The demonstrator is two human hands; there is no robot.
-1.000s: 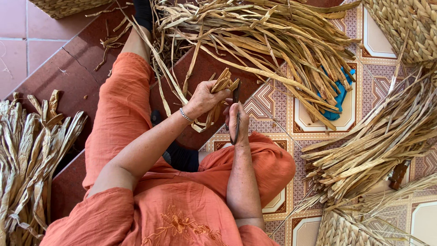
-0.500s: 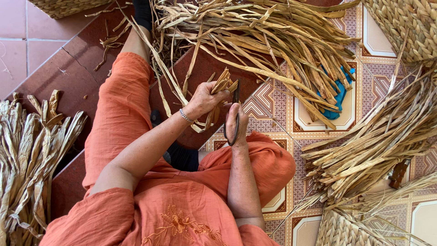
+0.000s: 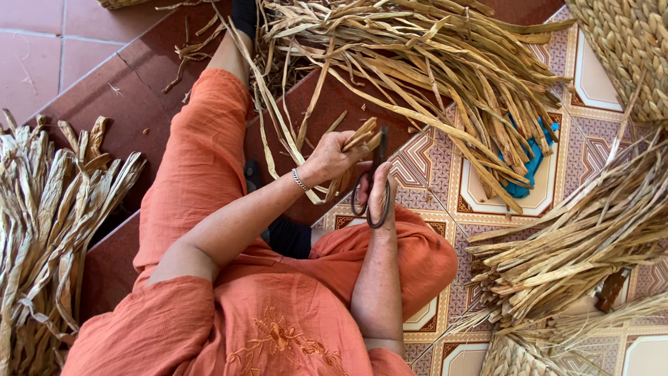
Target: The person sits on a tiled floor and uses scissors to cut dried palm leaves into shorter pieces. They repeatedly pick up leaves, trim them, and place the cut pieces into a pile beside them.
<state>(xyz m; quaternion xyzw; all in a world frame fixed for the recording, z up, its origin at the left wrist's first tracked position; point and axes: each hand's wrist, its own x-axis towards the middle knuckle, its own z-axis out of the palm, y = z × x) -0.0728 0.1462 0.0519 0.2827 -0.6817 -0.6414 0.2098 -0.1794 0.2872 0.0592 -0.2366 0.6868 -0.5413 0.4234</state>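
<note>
Centre of frame: we note the left hand (image 3: 332, 159) clenched around a bunch of dried leaf strips (image 3: 362, 138); the right hand (image 3: 379, 195) grips dark scissors (image 3: 370, 186), blades touching the strips.

Head view, steeply down, close.

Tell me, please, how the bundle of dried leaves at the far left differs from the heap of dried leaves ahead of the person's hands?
The left bundle lies with its strips side by side, running one way; the heap ahead is loose, its strips crossing and fanning out. The left bundle looks paler and greyer, the heap ahead more golden brown. The left bundle rests on plain dark red tile, while the heap ahead spreads onto patterned tile and partly covers a blue object. Both are flat dried strips.
</note>
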